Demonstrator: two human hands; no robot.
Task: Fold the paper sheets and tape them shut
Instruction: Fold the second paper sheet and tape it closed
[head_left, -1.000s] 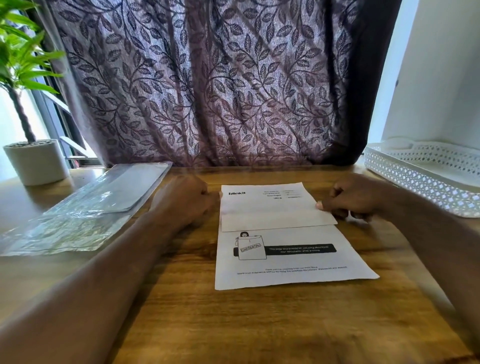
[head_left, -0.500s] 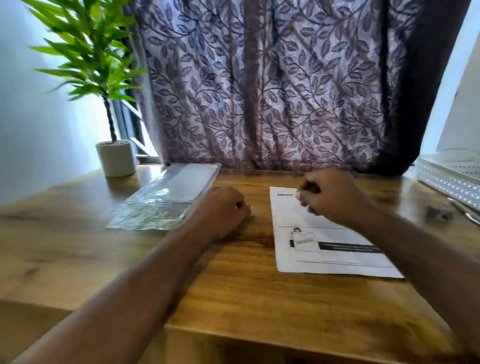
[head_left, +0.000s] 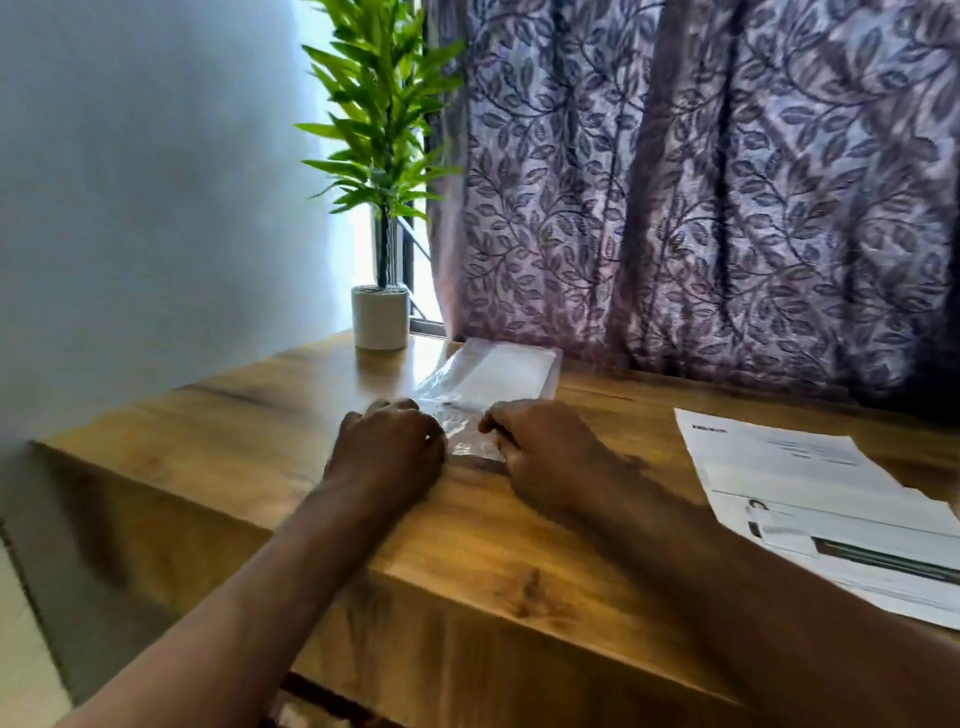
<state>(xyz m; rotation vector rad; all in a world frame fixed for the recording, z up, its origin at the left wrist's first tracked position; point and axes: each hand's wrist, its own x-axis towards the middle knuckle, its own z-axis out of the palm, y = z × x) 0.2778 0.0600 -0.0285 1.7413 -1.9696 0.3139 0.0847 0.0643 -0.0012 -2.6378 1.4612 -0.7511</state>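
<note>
A clear plastic pouch (head_left: 498, 374) with white contents lies on the wooden table (head_left: 249, 415), near the back edge. My left hand (head_left: 387, 460) has curled fingers on its near left corner. Opposite it, my right hand (head_left: 540, 452) pinches the near right edge. The crinkled near end of the pouch shows between the two hands. Off to the right lies the printed white paper sheet (head_left: 810, 483), with its top part folded down over the middle and neither hand on it.
A potted green plant (head_left: 379, 317) stands at the table's back left corner, against the wall. A leaf-patterned curtain (head_left: 701, 182) hangs behind the table. The table's left and front edges are close to my forearms.
Both hands left the folded paper sheet and moved left to the clear plastic pouch, which they now hold at its near end. My view has swung left, and the white tray is out of sight.
</note>
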